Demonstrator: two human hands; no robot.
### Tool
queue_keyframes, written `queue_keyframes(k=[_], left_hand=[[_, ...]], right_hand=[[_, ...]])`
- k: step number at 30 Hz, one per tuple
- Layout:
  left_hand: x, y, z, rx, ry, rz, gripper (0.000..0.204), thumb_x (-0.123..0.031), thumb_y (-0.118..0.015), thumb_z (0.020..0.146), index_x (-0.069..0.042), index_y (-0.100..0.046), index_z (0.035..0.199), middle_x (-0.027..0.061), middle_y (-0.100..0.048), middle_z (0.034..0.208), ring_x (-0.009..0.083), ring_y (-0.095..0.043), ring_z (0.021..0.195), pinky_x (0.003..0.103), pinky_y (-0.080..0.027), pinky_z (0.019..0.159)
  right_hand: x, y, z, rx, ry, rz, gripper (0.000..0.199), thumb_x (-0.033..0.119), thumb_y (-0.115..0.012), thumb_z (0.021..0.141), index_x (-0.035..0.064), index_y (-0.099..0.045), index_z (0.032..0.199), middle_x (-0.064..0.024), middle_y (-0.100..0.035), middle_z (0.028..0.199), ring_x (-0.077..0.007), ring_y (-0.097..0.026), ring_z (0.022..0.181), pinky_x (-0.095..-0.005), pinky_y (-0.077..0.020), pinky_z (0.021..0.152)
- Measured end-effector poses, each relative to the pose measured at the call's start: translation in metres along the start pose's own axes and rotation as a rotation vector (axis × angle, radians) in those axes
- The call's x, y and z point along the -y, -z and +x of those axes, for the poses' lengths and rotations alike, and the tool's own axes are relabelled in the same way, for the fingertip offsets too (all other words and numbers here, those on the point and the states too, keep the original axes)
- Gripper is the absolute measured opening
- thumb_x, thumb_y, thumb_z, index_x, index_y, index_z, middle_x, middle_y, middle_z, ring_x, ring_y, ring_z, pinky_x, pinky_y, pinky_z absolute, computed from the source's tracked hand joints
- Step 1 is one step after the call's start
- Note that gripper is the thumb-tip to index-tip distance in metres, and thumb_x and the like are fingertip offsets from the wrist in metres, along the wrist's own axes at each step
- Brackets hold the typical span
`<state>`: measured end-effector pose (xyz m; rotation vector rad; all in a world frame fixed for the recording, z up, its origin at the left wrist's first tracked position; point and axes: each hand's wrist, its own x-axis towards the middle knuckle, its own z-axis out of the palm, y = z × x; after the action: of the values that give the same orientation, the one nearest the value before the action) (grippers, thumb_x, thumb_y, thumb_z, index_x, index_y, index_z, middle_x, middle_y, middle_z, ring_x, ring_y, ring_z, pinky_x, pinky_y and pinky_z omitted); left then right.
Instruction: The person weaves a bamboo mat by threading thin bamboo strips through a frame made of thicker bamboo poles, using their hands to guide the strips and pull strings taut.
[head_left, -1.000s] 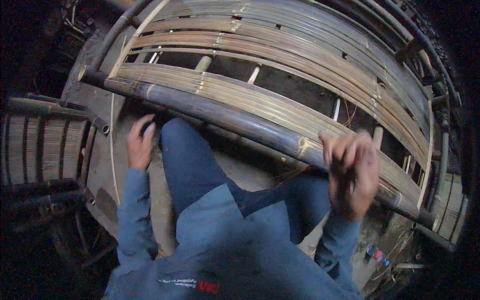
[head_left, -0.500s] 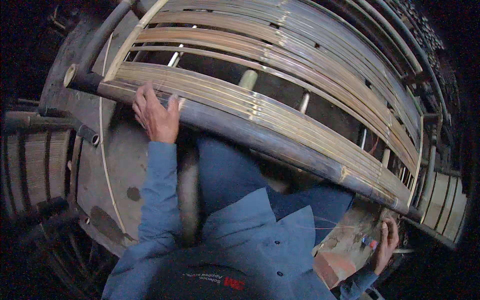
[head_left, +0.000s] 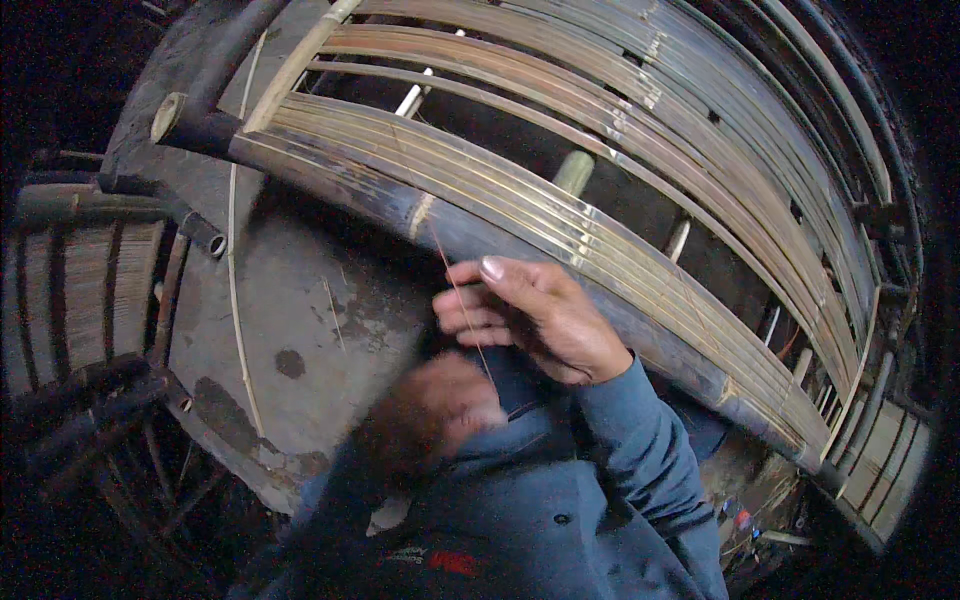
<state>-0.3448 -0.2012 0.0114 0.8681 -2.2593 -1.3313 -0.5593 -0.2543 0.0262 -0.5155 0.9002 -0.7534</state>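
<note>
A slatted bamboo seat or bench (head_left: 400, 150) lies across in front of me, with a thick dark bamboo pole (head_left: 500, 255) along its near edge. From that pole a thin reddish cord (head_left: 462, 305) runs slantwise down to my left hand (head_left: 445, 405). Motion smears the left hand, so its grip does not show. My right hand (head_left: 545, 310) hovers just in front of the pole, thumb raised and fingers loosely curled and apart. The cord passes across its fingertips; nothing appears clamped in it.
At left stands another slatted bamboo piece (head_left: 85, 290). A thin pale strip (head_left: 238, 290) lies along the grey floor (head_left: 300, 310). The bench's left end has a hollow pole end (head_left: 168, 118). Small red and blue items (head_left: 742, 520) lie low at right.
My left hand has left the near pole and dropped toward my lap. My right hand has come up from the lower right to the middle. The reddish cord now stretches between pole and left hand.
</note>
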Motion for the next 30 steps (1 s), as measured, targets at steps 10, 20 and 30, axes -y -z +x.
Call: queue_keyframes(k=[10, 20, 30], left_hand=[[0.062, 0.128, 0.069, -0.631, -0.055, 0.345, 0.028, -0.012, -0.070, 0.087, -0.005, -0.071, 0.114, 0.0129, -0.070, 0.113, 0.0317, -0.063, 0.112, 0.041, -0.048, 0.100], [0.077, 0.105, 0.082, -0.361, -0.123, 0.279, 0.025, -0.025, -0.076, 0.086, -0.003, -0.067, 0.077, 0.0135, -0.059, 0.075, 0.0329, -0.058, 0.075, 0.042, -0.048, 0.077], [0.159, 0.214, 0.162, -0.319, 0.127, 0.583, 0.031, -0.026, -0.066, 0.092, -0.007, -0.072, 0.115, 0.0192, -0.070, 0.114, 0.0393, -0.065, 0.107, 0.047, -0.051, 0.093]], right_hand=[[0.082, 0.026, -0.115, -0.546, 0.975, -0.147, 0.026, 0.030, -0.061, 0.096, 0.0046, -0.064, 0.090, -0.0096, -0.061, 0.093, -0.0211, -0.056, 0.082, -0.0369, -0.0480, 0.080], [0.064, 0.036, -0.175, -0.384, 0.821, -0.311, 0.037, 0.034, -0.063, 0.100, 0.0076, -0.052, 0.077, -0.0047, -0.049, 0.063, -0.0203, -0.051, 0.060, -0.0416, -0.0478, 0.062], [0.103, 0.003, -0.113, -0.335, 0.474, -1.126, 0.025, 0.007, -0.067, 0.077, -0.0034, -0.076, 0.098, -0.0147, -0.072, 0.082, -0.0253, -0.066, 0.072, -0.0351, -0.0529, 0.075]])
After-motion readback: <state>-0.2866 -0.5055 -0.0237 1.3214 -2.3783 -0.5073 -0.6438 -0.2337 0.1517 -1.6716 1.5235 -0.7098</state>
